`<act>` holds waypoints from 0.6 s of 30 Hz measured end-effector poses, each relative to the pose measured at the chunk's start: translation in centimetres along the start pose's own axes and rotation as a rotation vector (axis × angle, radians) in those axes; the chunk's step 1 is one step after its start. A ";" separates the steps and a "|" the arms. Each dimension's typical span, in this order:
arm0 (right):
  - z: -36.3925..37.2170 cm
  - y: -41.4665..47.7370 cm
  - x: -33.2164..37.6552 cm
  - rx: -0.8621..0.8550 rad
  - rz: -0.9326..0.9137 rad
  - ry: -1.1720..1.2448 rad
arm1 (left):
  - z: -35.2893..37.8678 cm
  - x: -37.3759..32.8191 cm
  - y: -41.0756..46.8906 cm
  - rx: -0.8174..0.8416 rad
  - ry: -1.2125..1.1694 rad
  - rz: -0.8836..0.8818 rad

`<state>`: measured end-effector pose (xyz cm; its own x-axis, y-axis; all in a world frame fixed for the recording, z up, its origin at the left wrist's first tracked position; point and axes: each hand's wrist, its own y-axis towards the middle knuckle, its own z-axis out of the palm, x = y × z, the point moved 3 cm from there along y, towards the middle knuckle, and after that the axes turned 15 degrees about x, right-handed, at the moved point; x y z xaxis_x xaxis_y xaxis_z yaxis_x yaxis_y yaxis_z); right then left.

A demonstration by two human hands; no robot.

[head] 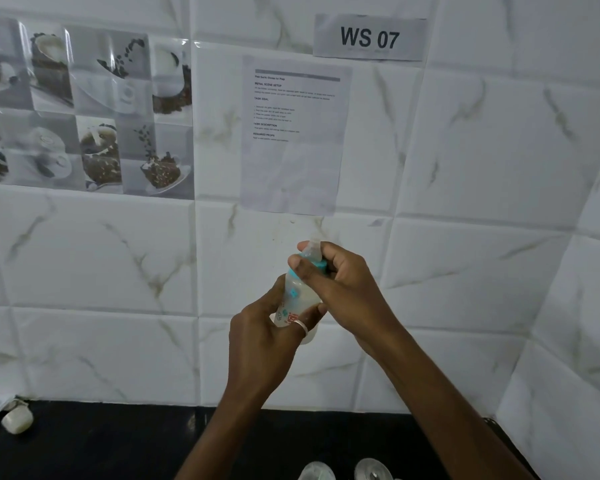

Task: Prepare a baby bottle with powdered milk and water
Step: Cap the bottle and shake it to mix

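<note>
One baby bottle with milky stuff inside, held up by two hands. The left hand wraps its fingers round the lower body, and the right hand has its fingers curled tight on the teal collar. Below the fingers is a black counter with two clear round things and one small white lump far left. Behind the fingers, a marble-look tile wall has two papers: a printed sheet and a WS 07 label.
</note>
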<state>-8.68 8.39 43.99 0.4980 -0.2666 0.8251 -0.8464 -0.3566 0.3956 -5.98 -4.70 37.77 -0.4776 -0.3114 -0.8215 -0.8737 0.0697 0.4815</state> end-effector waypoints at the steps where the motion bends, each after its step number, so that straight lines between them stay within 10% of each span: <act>1: -0.2 0.1 -0.1 0.018 0.007 0.012 | -0.2 0.0 0.0 0.016 -0.014 0.003; 18: 1.6 -1.3 -2.4 0.132 0.140 0.081 | -0.7 1.0 0.0 0.006 0.000 -0.005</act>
<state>-8.43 8.05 40.87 0.3563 -0.2509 0.9000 -0.8715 -0.4365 0.2234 -6.37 -5.64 37.14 -0.4728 -0.3122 -0.8240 -0.8768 0.0738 0.4751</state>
